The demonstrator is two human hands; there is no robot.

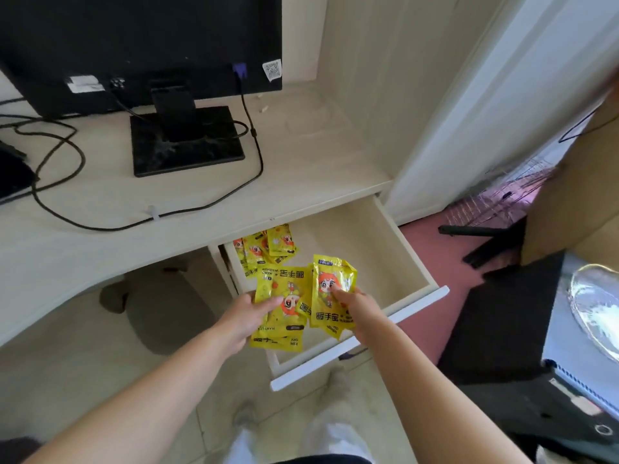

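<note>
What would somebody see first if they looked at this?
The bright yellow hand-warmer packets jump out: the left hand holds a fanned bunch and the right hand pinches a single packet, above the open drawer. More packets lie at the drawer's back left, and a black monitor stands on the desk behind.

Left hand point(241, 321) and right hand point(360, 304): bare, as are both forearms right down to the frame edge. Trousers point(335, 437): pale, near white, loose in cut. Dark garment point(318, 459): a narrow black strip at the bottom edge, above the trousers. Footwear point(338, 380): pale beige, fuzzy-looking; too blurred to tell slippers from socks.
</note>
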